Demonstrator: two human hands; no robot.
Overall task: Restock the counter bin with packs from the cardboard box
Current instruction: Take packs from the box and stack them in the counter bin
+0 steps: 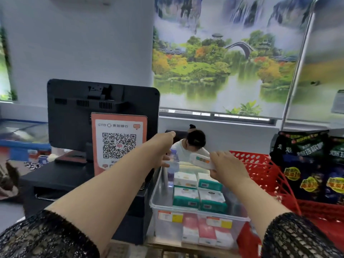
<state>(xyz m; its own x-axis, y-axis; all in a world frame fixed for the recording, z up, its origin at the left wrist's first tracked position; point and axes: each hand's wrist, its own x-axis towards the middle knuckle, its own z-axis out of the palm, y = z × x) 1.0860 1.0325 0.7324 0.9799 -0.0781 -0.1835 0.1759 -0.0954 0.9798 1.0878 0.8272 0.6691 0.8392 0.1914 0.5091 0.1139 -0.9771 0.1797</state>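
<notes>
Trouble here would start with the white pack [202,161] you hold over the far end of the clear bin [154,203] on the desk. Your right hand [229,168] has its grip pinched on the pack's right end only, so the pack juts out sideways and could tilt or slip before it is placed. Your left hand [162,151] reaches to the bin's far left corner, just beside an upright water bottle [174,165]. I cannot tell whether its grip is pinching anything or lying spread, because the fingers are blurred. A bump there would likely knock the bottle onto the green-and-white packs [197,194], which lie in two neat rows on the bin floor. Free room seems to be at the far end, so a hasty drop could land the pack crooked on top of them or over the far rim. The red basket [260,168] stands just beside the bin's right wall. The cardboard box is not in view.
</notes>
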